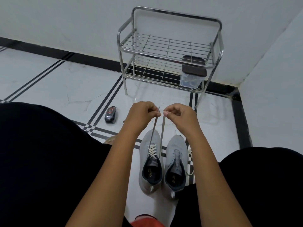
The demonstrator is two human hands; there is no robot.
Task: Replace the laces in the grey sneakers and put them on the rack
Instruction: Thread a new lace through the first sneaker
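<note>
Black casing marks a small bottle (111,115) lying on the tiled floor (49,82) at the left. Next, the left hand (142,114) has its grip pinched on one lace end (153,128), and the right hand (178,114) pinches the other, both pulled taut above the left sneaker (150,163). Beside it stands the unlaced right sneaker (176,164). Behind them, the metal rack (168,51) holds a lidded box (192,72).
</note>
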